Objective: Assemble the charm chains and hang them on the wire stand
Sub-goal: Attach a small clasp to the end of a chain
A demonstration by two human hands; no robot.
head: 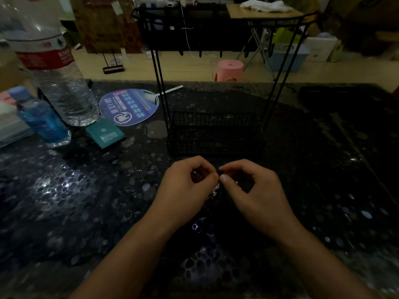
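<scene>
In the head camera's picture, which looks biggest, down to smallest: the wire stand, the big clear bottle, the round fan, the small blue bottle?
1. wire stand
2. big clear bottle
3. round fan
4. small blue bottle

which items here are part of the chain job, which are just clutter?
Job:
- small shiny charm chain piece, pinched between left hand and right hand
- tall black wire stand with mesh basket base, nothing visibly hung yet

Clutter:
- large clear plastic water bottle with red label
- small blue bottle
- round blue printed paper fan
- teal sachet
- pink plastic stool on the floor
</scene>
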